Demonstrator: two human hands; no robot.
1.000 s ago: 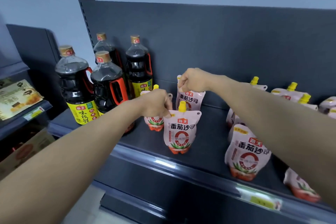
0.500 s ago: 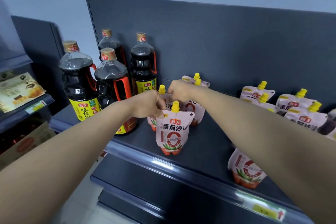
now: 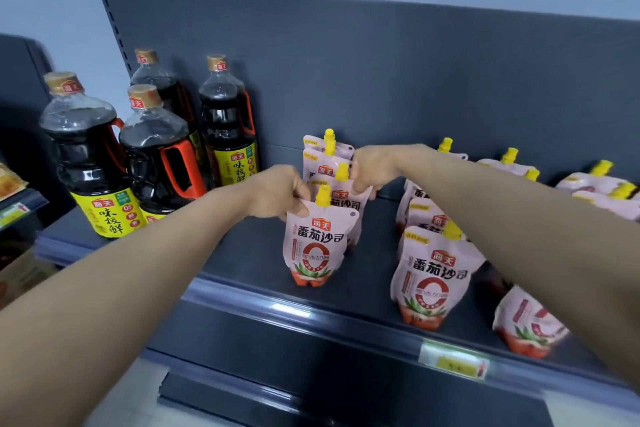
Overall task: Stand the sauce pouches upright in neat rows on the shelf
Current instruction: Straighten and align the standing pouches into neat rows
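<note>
I'm looking at the shelf [image 3: 263, 263] first: dark deck, soy bottles [image 3: 152, 152] parked at the left end, sauce pouches spread across the middle and right. Compared w/ a sec ago the left column is filling out, front to back. It's now reading as a line of about four: front pouch [image 3: 317, 246], one directly behind it [image 3: 346, 203], then two more stacked toward the back panel [image 3: 320, 154]. A second ago that back pair wasn't lined up there; my right hand was up at the rear setting one in.

Right-side group [image 3: 433, 274] is standing in a rough second column, but the pouch at the far right front [image 3: 526, 322] is tilting, and the ones further right near the back look slumped, tho the edge distortion makes that hard to call.

Left hand [image 3: 278, 192] is now pinching the top left corner of the front pouch, fingers closed on it, beside the yellow spout [image 3: 323, 194]. Right hand [image 3: 372, 170] has dropped from the rear and is closed around the top of the second pouch, near its spout.

Meaning for the task, imo: first row is nearly squared, both hands just truing it up. Right side is what's left to do.
</note>
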